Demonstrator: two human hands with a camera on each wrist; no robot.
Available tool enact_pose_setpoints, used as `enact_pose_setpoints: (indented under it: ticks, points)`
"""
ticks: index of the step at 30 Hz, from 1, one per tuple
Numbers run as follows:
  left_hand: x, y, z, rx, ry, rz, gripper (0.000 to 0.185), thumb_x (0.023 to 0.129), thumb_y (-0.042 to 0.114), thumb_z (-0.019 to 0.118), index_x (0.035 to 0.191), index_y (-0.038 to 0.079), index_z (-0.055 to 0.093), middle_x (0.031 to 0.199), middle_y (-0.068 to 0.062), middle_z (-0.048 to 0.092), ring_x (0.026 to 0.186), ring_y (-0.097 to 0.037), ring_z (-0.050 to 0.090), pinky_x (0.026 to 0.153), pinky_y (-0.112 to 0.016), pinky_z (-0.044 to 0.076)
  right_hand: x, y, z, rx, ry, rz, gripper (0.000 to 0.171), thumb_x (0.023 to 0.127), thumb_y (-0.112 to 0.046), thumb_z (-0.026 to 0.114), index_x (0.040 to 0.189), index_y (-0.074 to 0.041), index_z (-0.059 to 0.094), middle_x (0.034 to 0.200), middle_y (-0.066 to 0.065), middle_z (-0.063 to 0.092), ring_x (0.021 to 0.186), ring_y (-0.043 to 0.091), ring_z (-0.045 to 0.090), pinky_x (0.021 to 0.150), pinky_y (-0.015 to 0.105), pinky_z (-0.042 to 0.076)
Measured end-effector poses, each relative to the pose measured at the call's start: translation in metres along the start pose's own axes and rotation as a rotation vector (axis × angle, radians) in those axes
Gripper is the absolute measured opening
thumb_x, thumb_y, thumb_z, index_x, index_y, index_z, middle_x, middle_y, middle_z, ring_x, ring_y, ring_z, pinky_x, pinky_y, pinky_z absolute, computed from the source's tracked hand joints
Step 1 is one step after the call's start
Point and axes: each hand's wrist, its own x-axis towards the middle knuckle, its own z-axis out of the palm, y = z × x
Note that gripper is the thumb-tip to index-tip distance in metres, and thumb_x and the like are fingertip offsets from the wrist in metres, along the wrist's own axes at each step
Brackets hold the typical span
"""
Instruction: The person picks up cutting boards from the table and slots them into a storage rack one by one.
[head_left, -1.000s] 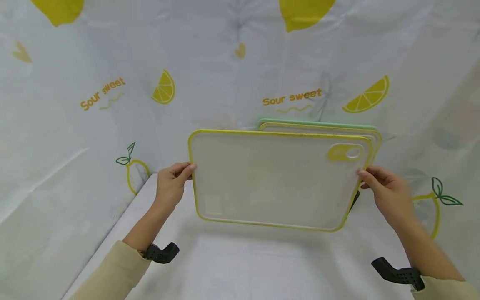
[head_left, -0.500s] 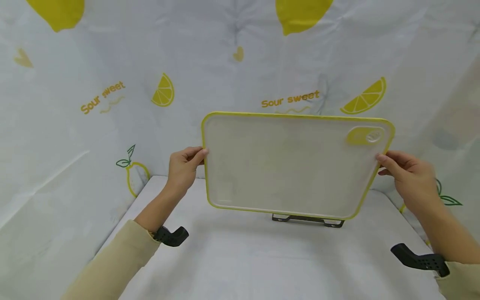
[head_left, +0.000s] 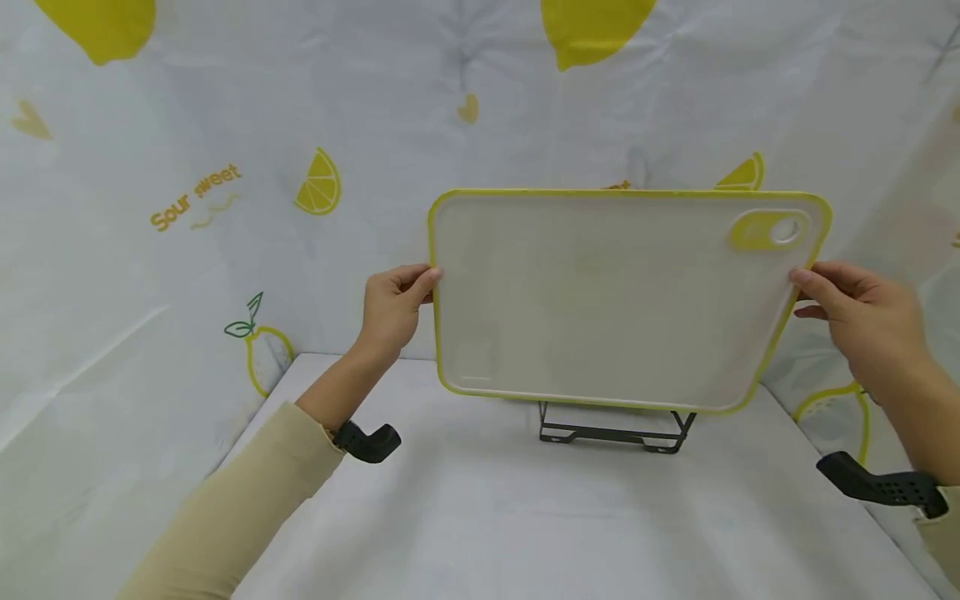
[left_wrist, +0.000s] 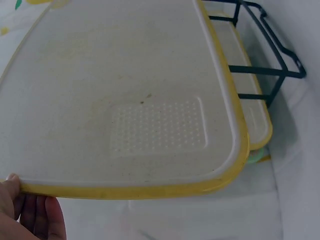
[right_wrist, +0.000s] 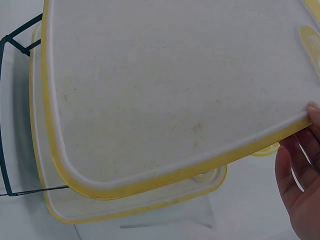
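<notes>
While both hands hold it up off the worktop (head_left: 570,525), the yellow-rimmed cutting board (head_left: 615,292) hangs in the air, broad face toward the person, long edges running side to side. The left hand (head_left: 392,307) pinches the left short edge, thumb on the near face, fingers tucked behind; the wrist view shows fingertips (left_wrist: 35,217) under the rim. The right hand (head_left: 862,321) clasps the right short edge just below the hanging hole (head_left: 783,229), thumb in front, fingers (right_wrist: 300,175) curled behind.

By the look of it, this board is a thin, stiff sheet of plastic: light for its span, rigid enough to stay flat between two edge grips, not fragile. The smooth white face may be slick, so the raised yellow rim is the sensible place to take hold, and that is just where each grip sits. A dotted textured patch (left_wrist: 157,125) shows near the left end.

Relative to the hands, the board spans the whole gap between them, its middle unsupported, the top edge leaning slightly away. Below and behind its lower edge stands a dark wire rack (head_left: 611,425) on the white worktop, apart from the lifted board. In the wrist views a second yellow-edged board (right_wrist: 135,200) rests in that rack, with a sliver of green board (left_wrist: 255,156) behind it. A lemon-print cloth (head_left: 225,183) backs the scene.
</notes>
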Motion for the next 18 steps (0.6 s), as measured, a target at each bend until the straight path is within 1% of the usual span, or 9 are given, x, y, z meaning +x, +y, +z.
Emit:
enact_pose_setpoints:
  ticks: [6,9,10,13,16,18]
  points:
    - [0.010,0.009,0.012,-0.039,-0.023,0.034,0.030,0.098,0.017,0.068,0.118,-0.005,0.071,0.102,-0.010,0.070,0.078,-0.005,0.064,0.082,-0.022,0.057,0.008,0.002,-0.009,0.006,0.026,-0.027,0.011,0.098,-0.032,0.063,0.099,-0.043,0.066,0.087,-0.036,0.064,0.075,-0.014,0.061,0.063,0.003,0.049]
    - [0.015,0.012,0.017,-0.048,-0.033,0.043,0.030,0.098,0.015,0.067,0.119,-0.006,0.071,0.102,-0.007,0.069,0.077,-0.005,0.062,0.081,-0.021,0.057,0.012,0.004,-0.012,0.021,0.036,-0.015,0.010,0.098,-0.033,0.063,0.102,-0.041,0.067,0.089,-0.034,0.064,0.075,-0.014,0.061,0.063,0.003,0.049]
    - [0.016,0.013,0.018,-0.049,-0.036,0.042,0.030,0.099,0.016,0.067,0.119,-0.005,0.071,0.102,-0.007,0.068,0.078,-0.005,0.062,0.082,-0.022,0.057,0.013,0.004,-0.013,0.021,0.038,-0.012,0.011,0.097,-0.034,0.063,0.105,-0.039,0.068,0.090,-0.034,0.063,0.075,-0.014,0.061,0.063,0.003,0.050]
    - [0.020,0.017,0.023,-0.045,-0.042,0.039,0.030,0.099,0.017,0.067,0.120,-0.004,0.072,0.104,-0.007,0.068,0.079,-0.006,0.061,0.085,-0.024,0.057,0.017,0.007,-0.015,0.010,0.048,-0.014,0.026,0.098,-0.034,0.061,0.122,-0.029,0.068,0.093,-0.034,0.062,0.077,-0.014,0.061,0.064,0.003,0.049]
    - [0.024,0.019,0.029,-0.059,-0.048,0.039,0.029,0.099,0.016,0.067,0.119,-0.004,0.072,0.106,-0.009,0.068,0.080,-0.007,0.061,0.086,-0.026,0.057,0.020,0.009,-0.017,-0.032,0.058,-0.016,0.044,0.100,-0.034,0.058,0.139,-0.015,0.060,0.095,-0.034,0.059,0.079,-0.015,0.059,0.065,0.001,0.048]
    - [0.026,0.019,0.034,-0.067,-0.047,0.039,0.028,0.098,0.015,0.067,0.118,-0.004,0.072,0.106,-0.009,0.068,0.079,-0.007,0.061,0.085,-0.025,0.057,0.022,0.011,-0.018,-0.054,0.065,-0.003,0.049,0.100,-0.035,0.057,0.143,-0.011,0.056,0.096,-0.034,0.057,0.079,-0.015,0.058,0.065,0.000,0.047]
